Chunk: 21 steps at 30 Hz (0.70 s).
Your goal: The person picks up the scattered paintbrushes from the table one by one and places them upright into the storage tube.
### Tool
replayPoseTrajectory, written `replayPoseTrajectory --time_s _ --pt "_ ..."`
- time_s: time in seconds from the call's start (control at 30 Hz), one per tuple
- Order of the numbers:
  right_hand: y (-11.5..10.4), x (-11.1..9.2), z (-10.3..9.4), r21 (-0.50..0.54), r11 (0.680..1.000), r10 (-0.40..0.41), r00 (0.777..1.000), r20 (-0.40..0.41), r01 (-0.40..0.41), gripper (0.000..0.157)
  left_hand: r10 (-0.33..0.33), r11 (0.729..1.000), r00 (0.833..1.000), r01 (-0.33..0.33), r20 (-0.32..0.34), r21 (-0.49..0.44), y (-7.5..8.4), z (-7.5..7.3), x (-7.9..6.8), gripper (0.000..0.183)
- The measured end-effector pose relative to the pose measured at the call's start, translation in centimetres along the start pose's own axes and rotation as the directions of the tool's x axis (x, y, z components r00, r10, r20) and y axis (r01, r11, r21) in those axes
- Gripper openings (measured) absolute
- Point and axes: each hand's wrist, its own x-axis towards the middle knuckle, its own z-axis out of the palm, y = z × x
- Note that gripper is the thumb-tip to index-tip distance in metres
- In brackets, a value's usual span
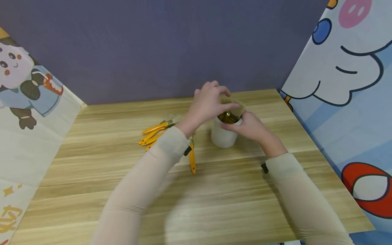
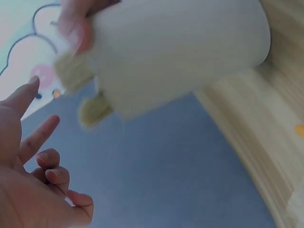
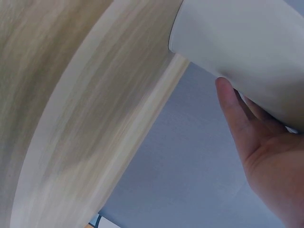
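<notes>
A white cup (image 1: 223, 136) stands on the table right of centre, with paintbrushes (image 1: 229, 117) in it, bristles upward. My right hand (image 1: 251, 126) grips the cup at its right side, the thumb by the rim; in the right wrist view its fingers (image 3: 233, 111) lie along the cup wall. Above the rim, my left hand (image 1: 209, 102) is held with fingers spread and nothing between them. The left wrist view shows bristle tips (image 2: 95, 110) sticking out of the cup, apart from the left fingers (image 2: 40, 137).
Several yellow-handled paintbrushes (image 1: 153, 134) lie left of the cup, partly hidden by the left forearm. One more brush (image 1: 192, 159) lies nearer the front. A dark wall (image 1: 147, 54) rises behind the wooden table (image 1: 92, 177), with cartoon-printed panels at both sides.
</notes>
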Motion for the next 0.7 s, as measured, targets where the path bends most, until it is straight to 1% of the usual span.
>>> replayPoseTrajectory --time_s 0.1,0.2,0.27,0.33,0.37,0.43,0.47,0.5,0.53,0.6,0.67,0.7 --pt "0.1 0.0 0.0 -0.002 1.000 -0.003 1.000 -0.012 0.003 0.097 0.009 0.995 0.999 -0.012 -0.036 -0.095 -1.2 -1.3 -0.3 0.047" --pt "0.1 0.0 0.0 -0.017 1.000 0.005 1.000 -0.029 -0.006 0.100 0.021 0.983 0.998 -0.032 -0.063 -0.182 -3.0 -2.2 -0.5 0.040" --pt "0.1 0.0 0.1 -0.025 1.000 0.005 0.999 -0.037 -0.006 0.099 0.016 0.975 0.998 -0.027 -0.054 -0.222 -4.6 -2.6 -0.7 0.034" --pt "0.0 0.1 0.1 -0.035 0.999 0.002 0.999 -0.046 -0.003 0.097 0.008 0.967 1.000 -0.014 -0.025 -0.253 -6.2 -2.7 -0.9 0.028" --pt "0.0 0.1 0.1 -0.037 0.999 0.002 0.999 -0.048 -0.004 0.097 -0.003 0.967 1.000 0.004 0.003 -0.255 -7.0 -2.7 -1.0 0.027" --pt "0.0 0.0 0.2 -0.047 0.999 0.004 0.999 -0.049 -0.006 0.097 -0.011 0.970 0.996 0.031 0.086 -0.241 -8.4 -2.3 -1.4 0.024" --pt "-0.1 0.0 0.2 -0.051 0.999 0.007 0.999 -0.047 -0.009 0.097 -0.004 0.974 0.991 0.034 0.133 -0.225 -9.0 -1.9 -1.6 0.024" --pt "-0.1 -0.1 0.2 -0.053 0.998 0.013 0.999 -0.047 -0.016 0.098 0.004 0.978 0.982 0.035 0.189 -0.204 -9.6 -1.5 -1.9 0.024" --pt "-0.2 -0.1 0.2 -0.054 0.998 0.019 0.999 -0.046 -0.022 0.098 0.011 0.985 0.969 0.032 0.245 -0.172 -10.1 -1.0 -2.2 0.025" --pt "-0.3 -0.2 0.2 -0.057 0.998 0.026 0.999 -0.045 -0.029 0.098 0.041 0.994 0.936 -0.002 0.349 -0.112 -11.0 0.2 -2.8 0.026" --pt "-0.5 -0.2 0.2 -0.056 0.998 0.024 0.999 -0.044 -0.027 0.097 0.065 0.997 0.902 -0.040 0.427 -0.066 -11.7 1.3 -3.4 0.026" --pt "-0.5 -0.1 0.2 -0.055 0.998 0.022 0.999 -0.044 -0.024 0.095 0.073 0.997 0.887 -0.059 0.456 -0.045 -12.0 1.8 -3.7 0.024"
